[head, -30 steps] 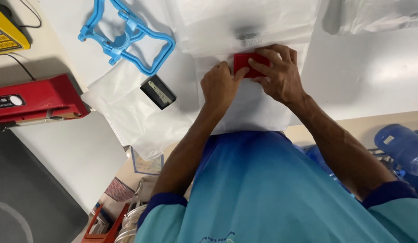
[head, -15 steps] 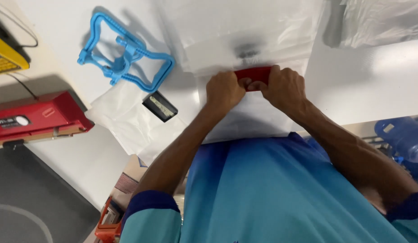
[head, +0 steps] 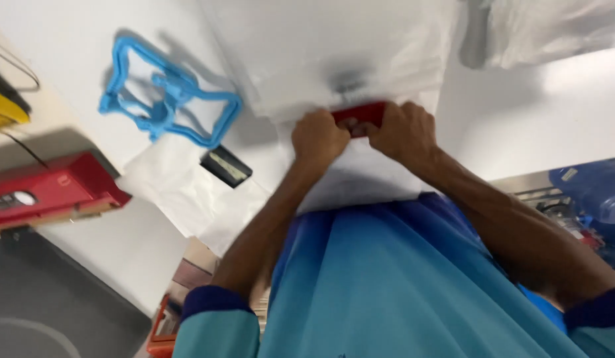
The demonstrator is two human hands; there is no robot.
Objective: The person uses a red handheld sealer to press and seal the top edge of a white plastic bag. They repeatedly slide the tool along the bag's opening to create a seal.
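1. Both hands closed on red block [head: 362, 113]: left hand [head: 319, 138] at its left end, right hand [head: 405, 130] at its right.
2. Block lies crosswise on white bags [head: 360, 179], bench [head: 559, 119] centre, long axis left-right.
3. Blue frame [head: 168, 103] well left; both hands equally near.

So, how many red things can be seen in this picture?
3: a small red object gripped between both hands, a red device at the left edge, and a red item below the table edge. More may be hidden.
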